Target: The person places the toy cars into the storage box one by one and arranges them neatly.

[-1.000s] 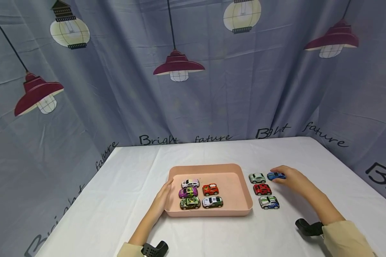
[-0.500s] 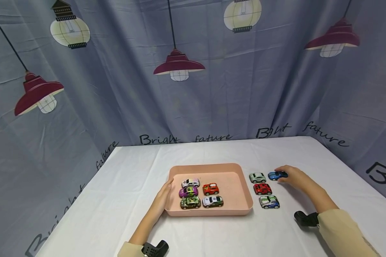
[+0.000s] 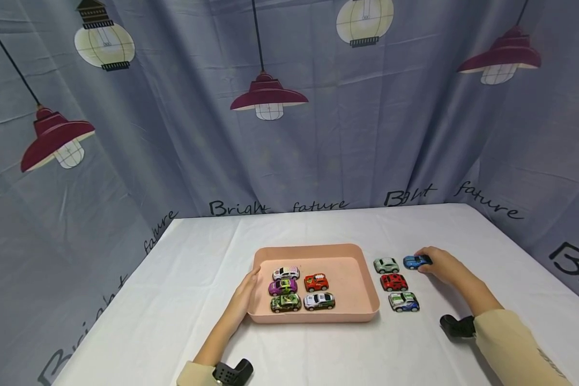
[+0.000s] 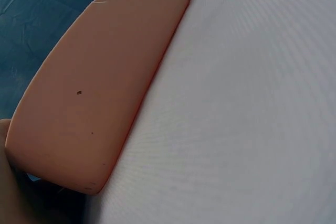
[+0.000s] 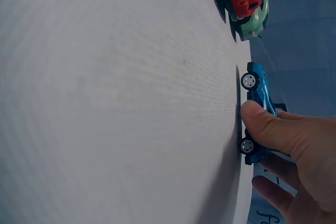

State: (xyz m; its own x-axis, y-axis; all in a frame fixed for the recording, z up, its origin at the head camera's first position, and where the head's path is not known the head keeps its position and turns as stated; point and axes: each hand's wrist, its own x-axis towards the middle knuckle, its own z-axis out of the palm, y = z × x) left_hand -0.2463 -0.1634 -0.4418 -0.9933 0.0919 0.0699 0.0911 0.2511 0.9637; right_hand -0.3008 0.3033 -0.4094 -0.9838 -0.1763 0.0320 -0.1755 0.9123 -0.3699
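Observation:
My right hand (image 3: 442, 265) pinches a blue toy car (image 3: 415, 261) beyond the right side of the tray. In the right wrist view the thumb lies across the side of the blue toy car (image 5: 256, 94), between its wheels. The wheels are at or just above the cloth; I cannot tell which. My left hand (image 3: 243, 297) holds the left side of a pink tray (image 3: 352, 284), its fingertips at the rim. The left wrist view shows the outer wall of the tray (image 4: 100, 87), with only a sliver of the hand at the lower left.
Inside the tray sit a white car (image 3: 286, 273), a purple car (image 3: 282, 287), a camouflage car (image 3: 286, 303), a red car (image 3: 316, 282) and a silver car (image 3: 319, 301). Right of it stand a pale green car (image 3: 386, 265), a red car (image 3: 393, 282) and a white-green-blue car (image 3: 403, 301).
My right hand and the blue toy car have shifted slightly right, widening the gap to the pale green car. The left hand and tray stay in place.

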